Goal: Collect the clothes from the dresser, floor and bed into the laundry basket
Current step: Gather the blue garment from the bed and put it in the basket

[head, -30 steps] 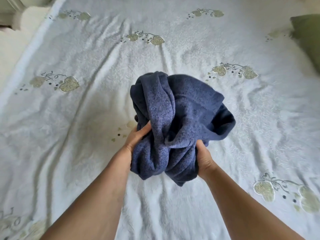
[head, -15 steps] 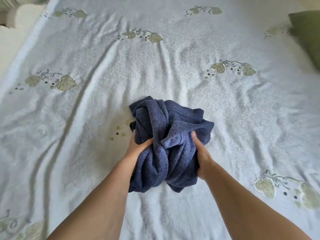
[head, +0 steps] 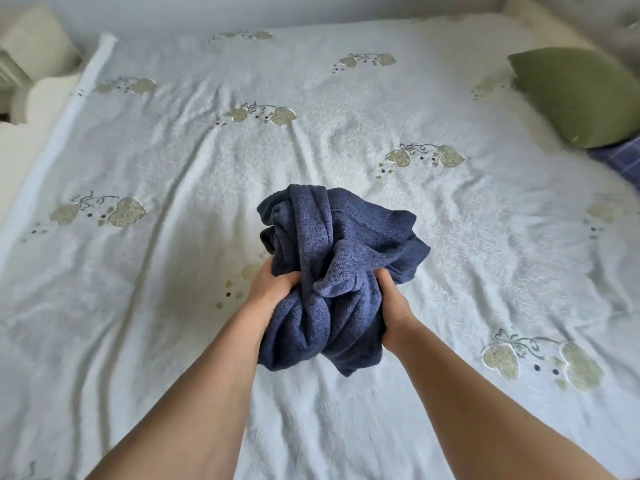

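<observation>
Home bedroom. Below me wide bed point(head: 173, 306), rumpled white embroidered bedspread point(head: 485, 258) with pale green leaf motifs. Green pillow point(head: 578, 95) at far right, blue checked fabric point(head: 620, 162) just beside it. Cream scalloped furniture edge point(head: 38, 95) at left

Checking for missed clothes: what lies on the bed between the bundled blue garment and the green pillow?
Head view: only bare white bedspread with embroidered motifs lies between the blue garment and green pillow. A blue plaid fabric sits just below the pillow.

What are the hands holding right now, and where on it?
Both hands hold one bunched dark blue knit garment: left hand grips its left side, right hand its right side, above the bedspread.
</observation>
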{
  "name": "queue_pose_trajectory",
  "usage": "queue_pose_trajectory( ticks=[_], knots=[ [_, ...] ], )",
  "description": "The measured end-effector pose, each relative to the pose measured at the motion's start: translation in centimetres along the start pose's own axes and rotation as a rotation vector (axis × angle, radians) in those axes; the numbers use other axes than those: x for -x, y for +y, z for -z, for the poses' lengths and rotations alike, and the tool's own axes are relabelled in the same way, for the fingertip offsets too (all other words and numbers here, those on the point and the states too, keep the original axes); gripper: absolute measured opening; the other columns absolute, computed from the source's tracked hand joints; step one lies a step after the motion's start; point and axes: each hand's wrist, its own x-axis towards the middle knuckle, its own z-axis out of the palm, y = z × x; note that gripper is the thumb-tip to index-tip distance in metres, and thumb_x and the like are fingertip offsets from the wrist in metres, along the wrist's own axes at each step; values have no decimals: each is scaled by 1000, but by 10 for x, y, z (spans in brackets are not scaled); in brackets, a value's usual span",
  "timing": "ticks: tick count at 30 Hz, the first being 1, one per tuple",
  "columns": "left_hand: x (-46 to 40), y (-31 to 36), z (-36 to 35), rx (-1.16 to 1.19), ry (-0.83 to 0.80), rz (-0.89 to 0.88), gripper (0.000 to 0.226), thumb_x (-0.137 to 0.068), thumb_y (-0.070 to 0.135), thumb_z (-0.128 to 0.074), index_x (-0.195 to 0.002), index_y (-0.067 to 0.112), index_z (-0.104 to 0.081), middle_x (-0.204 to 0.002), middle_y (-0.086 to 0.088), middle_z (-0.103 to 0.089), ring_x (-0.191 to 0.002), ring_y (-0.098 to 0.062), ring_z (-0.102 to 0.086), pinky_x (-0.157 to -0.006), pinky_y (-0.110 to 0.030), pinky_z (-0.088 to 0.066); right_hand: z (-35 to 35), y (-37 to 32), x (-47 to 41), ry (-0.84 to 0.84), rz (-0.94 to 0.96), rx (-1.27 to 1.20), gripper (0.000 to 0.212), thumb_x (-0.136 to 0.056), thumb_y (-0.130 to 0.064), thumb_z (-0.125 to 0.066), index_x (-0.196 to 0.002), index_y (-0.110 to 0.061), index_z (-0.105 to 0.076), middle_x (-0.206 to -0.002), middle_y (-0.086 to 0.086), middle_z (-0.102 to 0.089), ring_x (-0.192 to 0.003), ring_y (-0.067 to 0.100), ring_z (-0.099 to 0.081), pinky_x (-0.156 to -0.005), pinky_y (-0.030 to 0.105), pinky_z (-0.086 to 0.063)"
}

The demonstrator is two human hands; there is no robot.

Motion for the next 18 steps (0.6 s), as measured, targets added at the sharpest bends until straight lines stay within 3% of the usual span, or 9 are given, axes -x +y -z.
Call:
queue_pose_trajectory(
  ticks=[6,11,16,18],
  knots=[
    [39,47,-36,21,-129,-109,56,-62,18,-73,-116,14,-63,-102,-4,-67,-97,-22,-62,-80,-28,-43,36,-36,41,30,97,-45,40,-78,-44,-67,-102,-13,-71,-96,10,-79,-96,27,-72,-89,38,-53],
    [71,81,-93,-6,-278,-184,53,-55,23,-66,-107,15,-63,-88,2,-68,-82,-17,-64,-67,-25,-46,90,-59,80,116,183,-137,48,-73,-47,-71,-107,-12,-71,-98,9,-79,-95,26,-73,-93,40,-54],
    [109,104,-171,-10,-414,-195,39,-54,19,-71,-94,22,-67,-103,-9,-72,-100,-29,-67,-94,-44,-52,168,-78,124,213,272,-224,68,-60,-56,-74,-114,-14,-70,-105,9,-78,-102,27,-72,-101,46,-50],
    [129,110,-208,-2,-476,-205,36,-54,17,-72,-89,23,-66,-98,-7,-72,-98,-28,-67,-95,-45,-52,204,-83,145,263,298,-264,71,-57,-58,-75,-114,-17,-70,-105,7,-78,-102,27,-71,-102,46,-49]
  ],
)
